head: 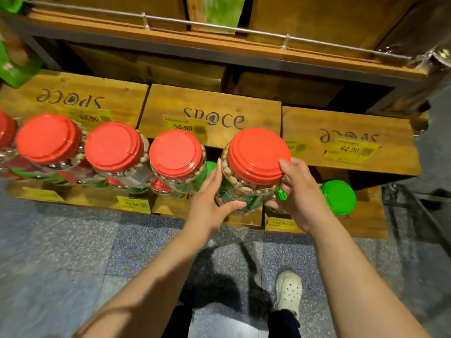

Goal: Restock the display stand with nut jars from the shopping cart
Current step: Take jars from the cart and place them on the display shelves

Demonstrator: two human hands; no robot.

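A clear nut jar with a red lid [256,157] stands at the right end of a row on the wooden display stand [212,106]. My left hand [212,201] grips its left side and my right hand [300,193] grips its right side, one finger on the lid rim. Three more red-lidded jars [175,153] [113,145] [48,137] line up to the left, with another cut off at the frame's edge. The shopping cart is out of view.
A green-lidded jar [339,197] sits on the lower tier to the right, another partly hidden behind my right hand. Yellow price tags [350,150] hang on the crates. An upper shelf with a wire rail [219,26] overhangs. My shoe [289,292] stands on the speckled floor.
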